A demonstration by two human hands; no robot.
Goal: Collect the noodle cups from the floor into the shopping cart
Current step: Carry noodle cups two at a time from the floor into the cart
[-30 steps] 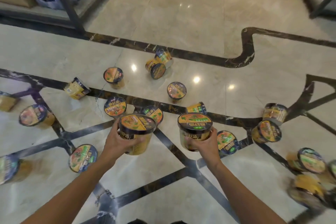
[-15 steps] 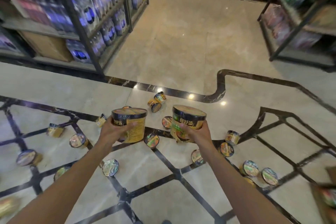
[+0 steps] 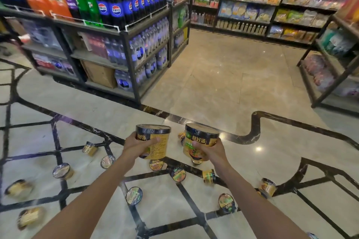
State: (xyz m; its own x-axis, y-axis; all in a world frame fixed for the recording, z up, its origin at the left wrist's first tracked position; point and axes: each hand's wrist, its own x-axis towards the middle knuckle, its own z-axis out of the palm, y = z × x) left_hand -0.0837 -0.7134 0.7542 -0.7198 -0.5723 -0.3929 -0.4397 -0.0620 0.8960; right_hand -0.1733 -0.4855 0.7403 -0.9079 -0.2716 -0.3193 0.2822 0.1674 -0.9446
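Observation:
I hold two yellow-and-black noodle cups upright at chest height. My left hand [image 3: 136, 147] grips one noodle cup [image 3: 155, 139] round its side. My right hand [image 3: 212, 151] grips the other noodle cup [image 3: 200, 137] from below and behind. Several more noodle cups lie scattered on the marble floor below my arms, such as one cup [image 3: 134, 196] between my forearms, one cup [image 3: 178, 174] on a black line and one cup [image 3: 226, 203] to the right. The shopping cart is not in view.
A black shelf rack [image 3: 124, 33] full of soda bottles stands ahead on the left, a snack shelf wall [image 3: 252, 6] at the back, and another rack [image 3: 334, 60] on the right. A beige floor aisle [image 3: 223, 75] runs between them.
My view has lifted from the floor up to the store shelves. Both hands have risen with their cups, and the scattered cups now sit lower in view.

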